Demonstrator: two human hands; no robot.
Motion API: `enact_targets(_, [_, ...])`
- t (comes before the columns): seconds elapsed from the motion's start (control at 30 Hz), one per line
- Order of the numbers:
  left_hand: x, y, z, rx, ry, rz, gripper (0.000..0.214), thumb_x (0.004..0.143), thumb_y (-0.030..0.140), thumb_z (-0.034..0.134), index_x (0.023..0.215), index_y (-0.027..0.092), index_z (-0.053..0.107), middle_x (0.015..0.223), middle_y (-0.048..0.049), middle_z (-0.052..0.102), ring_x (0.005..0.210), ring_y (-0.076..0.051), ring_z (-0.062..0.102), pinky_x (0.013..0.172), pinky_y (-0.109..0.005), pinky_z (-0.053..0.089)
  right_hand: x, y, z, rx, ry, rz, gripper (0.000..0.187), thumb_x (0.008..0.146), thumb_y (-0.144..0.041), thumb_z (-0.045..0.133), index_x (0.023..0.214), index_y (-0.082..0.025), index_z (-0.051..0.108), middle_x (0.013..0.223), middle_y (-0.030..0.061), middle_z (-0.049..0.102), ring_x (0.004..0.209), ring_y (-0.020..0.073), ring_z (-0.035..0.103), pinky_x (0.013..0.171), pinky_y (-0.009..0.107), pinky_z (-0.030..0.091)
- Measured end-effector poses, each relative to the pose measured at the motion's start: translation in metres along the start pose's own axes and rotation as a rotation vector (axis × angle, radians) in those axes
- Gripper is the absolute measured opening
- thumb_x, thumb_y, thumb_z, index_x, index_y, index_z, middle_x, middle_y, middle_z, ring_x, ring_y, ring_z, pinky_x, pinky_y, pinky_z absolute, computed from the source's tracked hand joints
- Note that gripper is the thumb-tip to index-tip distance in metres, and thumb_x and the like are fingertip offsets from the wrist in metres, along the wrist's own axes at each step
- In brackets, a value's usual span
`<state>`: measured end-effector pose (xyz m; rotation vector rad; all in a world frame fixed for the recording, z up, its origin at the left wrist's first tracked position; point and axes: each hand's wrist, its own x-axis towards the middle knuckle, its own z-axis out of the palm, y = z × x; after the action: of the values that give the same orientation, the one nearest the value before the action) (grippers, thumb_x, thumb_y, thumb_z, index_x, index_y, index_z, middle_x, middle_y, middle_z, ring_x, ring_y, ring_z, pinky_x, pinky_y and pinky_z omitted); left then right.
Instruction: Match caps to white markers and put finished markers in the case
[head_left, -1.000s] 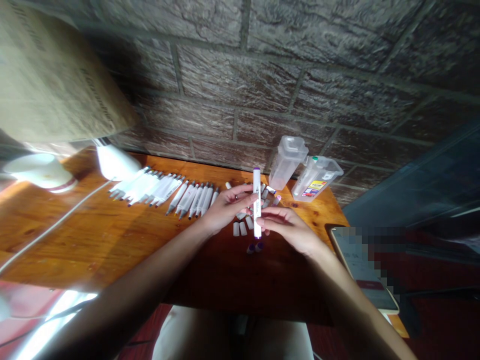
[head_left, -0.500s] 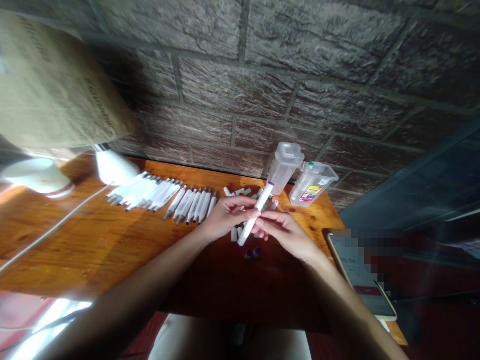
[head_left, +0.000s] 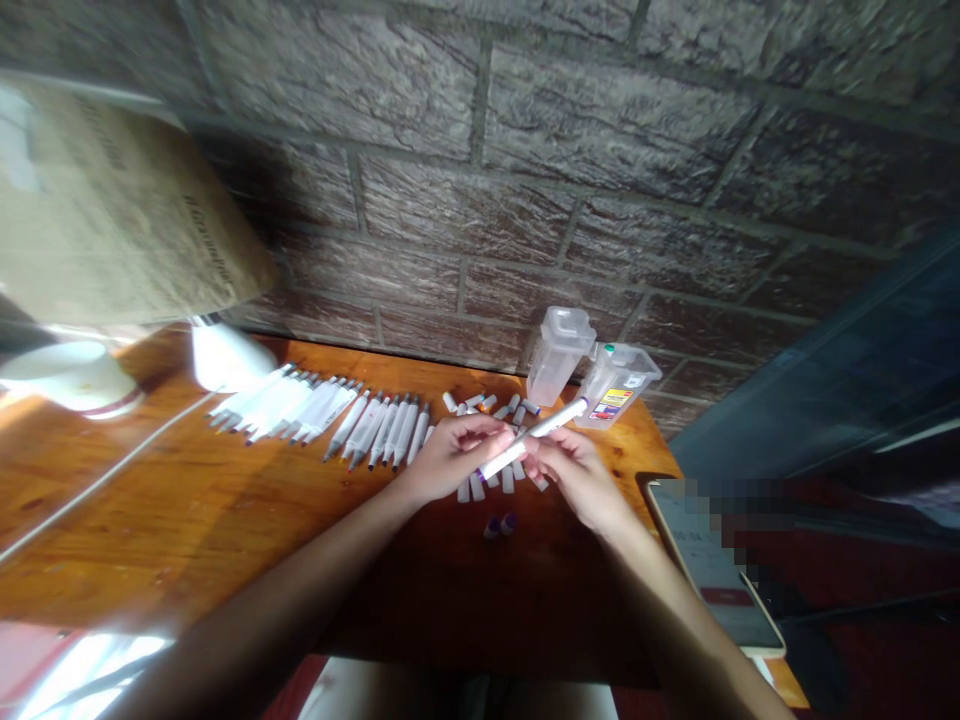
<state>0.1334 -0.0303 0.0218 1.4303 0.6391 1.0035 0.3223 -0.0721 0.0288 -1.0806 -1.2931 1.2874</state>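
Note:
A white marker with purple ends is held slantwise between my two hands, its upper end pointing right. My left hand pinches it near the lower end. My right hand grips it around the middle from the other side. Beneath and behind my hands lie several loose white caps, partly hidden by my fingers. Two purple caps stand apart on the wood, nearer to me. To the left, several uncapped white markers lie side by side in a row.
Two clear plastic containers, an upright one and a labelled one with a green-tipped marker, stand by the brick wall. A lamp, a white cup and a cable are left. A phone lies right on the wooden table.
The marker has turned from steep to flatter, its upper end swinging to the right. Both hands still hold it. The whole view has shifted slightly.

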Motion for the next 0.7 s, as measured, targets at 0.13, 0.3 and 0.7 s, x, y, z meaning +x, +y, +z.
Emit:
enact_targets(0.13, [-0.001, 0.002, 0.001, 0.011, -0.140, -0.044, 0.030, 0.082, 0.038, 0.074, 0.101, 0.014, 0.075, 0.085, -0.0083, 0.076, 0.075, -0.018, 0.069, 0.071, -0.029, 0.053, 0.004, 0.000, -0.008, -0.044, 0.081, -0.050, 0.028, 0.080, -0.046, 0.077, 0.081, -0.019, 0.067, 0.068, -0.0005, 0.061, 0.059, 0.0124, 0.052, 0.056, 0.027, 0.041])
enact_targets(0.3, [-0.003, 0.002, 0.007, -0.034, -0.199, -0.089, 0.030, 0.083, 0.040, 0.074, 0.099, 0.015, 0.074, 0.088, -0.0100, 0.076, 0.078, -0.021, 0.071, 0.074, -0.032, 0.056, 0.005, -0.003, -0.007, 0.040, 0.166, -0.160, 0.029, 0.082, -0.044, 0.075, 0.096, -0.022, 0.063, 0.065, -0.0044, 0.058, 0.056, 0.0106, 0.049, 0.053, 0.025, 0.040])
enact_targets(0.7, [-0.005, 0.000, 0.008, -0.084, -0.250, -0.085, 0.037, 0.084, 0.044, 0.072, 0.105, 0.014, 0.073, 0.093, -0.0127, 0.077, 0.072, -0.019, 0.070, 0.068, -0.031, 0.055, 0.002, -0.040, -0.002, -0.003, 0.245, -0.232, 0.055, 0.076, -0.037, 0.081, 0.124, -0.025, 0.057, 0.075, -0.0032, 0.065, 0.063, 0.0128, 0.057, 0.055, 0.027, 0.043])
